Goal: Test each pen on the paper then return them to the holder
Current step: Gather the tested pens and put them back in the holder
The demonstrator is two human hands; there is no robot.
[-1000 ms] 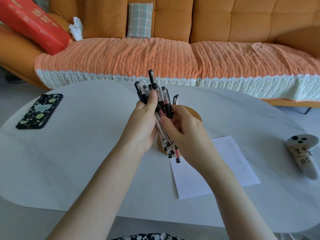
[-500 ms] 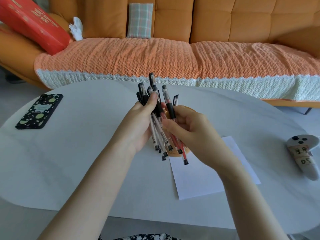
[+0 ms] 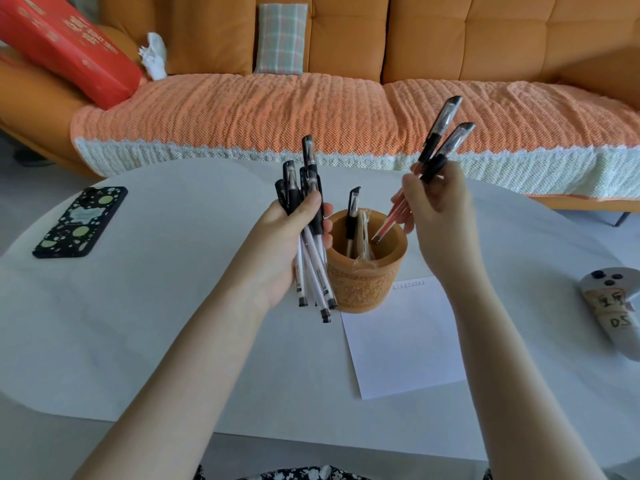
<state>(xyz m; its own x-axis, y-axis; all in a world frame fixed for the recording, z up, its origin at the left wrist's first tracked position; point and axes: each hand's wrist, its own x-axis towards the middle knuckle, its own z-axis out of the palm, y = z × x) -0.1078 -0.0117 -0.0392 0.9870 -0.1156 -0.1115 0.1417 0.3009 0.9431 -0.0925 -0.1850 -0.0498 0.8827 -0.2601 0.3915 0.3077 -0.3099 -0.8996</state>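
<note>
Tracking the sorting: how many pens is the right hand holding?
2. Both red pens lie side by side in the right hand, lower ends inside the holder; the hand may hide another.

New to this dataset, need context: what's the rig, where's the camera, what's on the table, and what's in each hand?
There is no machine here: a person works with two bare hands. Every picture comes from one wide-angle camera worn on the head. It looks forward and down, so the forearms enter from the bottom edge.

The left hand grips a bundle of black-capped, white-barrelled pens. The right hand holds two black-capped, red-barrelled pens. Their lower ends point into the carved orange-brown pen holder, where one black-capped pen stands.

On the white table, a white sheet of paper lies beside the holder, with small marks at its top edge. A black phone with green spots lies far left, and a white game controller with handwritten labels lies far right.
</note>
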